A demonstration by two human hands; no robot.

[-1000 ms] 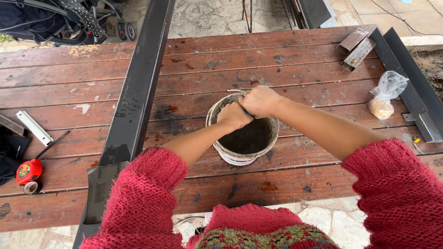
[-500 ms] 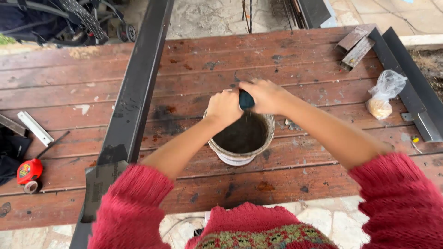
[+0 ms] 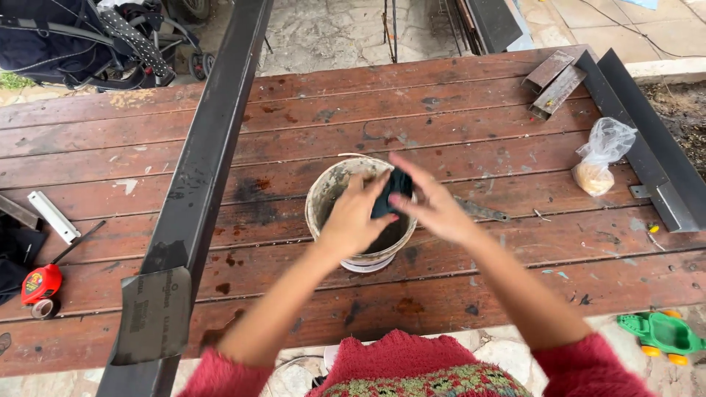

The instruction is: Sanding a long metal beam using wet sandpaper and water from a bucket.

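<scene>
Mid-frame, my left hand (image 3: 353,217) and right hand (image 3: 434,206) both grip a dark rag (image 3: 390,197) over the bucket (image 3: 323,195); wringing unfinished.

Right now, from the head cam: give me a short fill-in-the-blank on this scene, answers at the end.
1. Both hands, left hand and right hand, hold a dark cloth over a round ____.
2. The long dark metal beam lies to the ____ of the bucket.
3. The clear plastic bag rests on the wooden ____.
4. The red tape measure sits near the table's ____ edge.

Answers: bucket; left; table; left
</scene>
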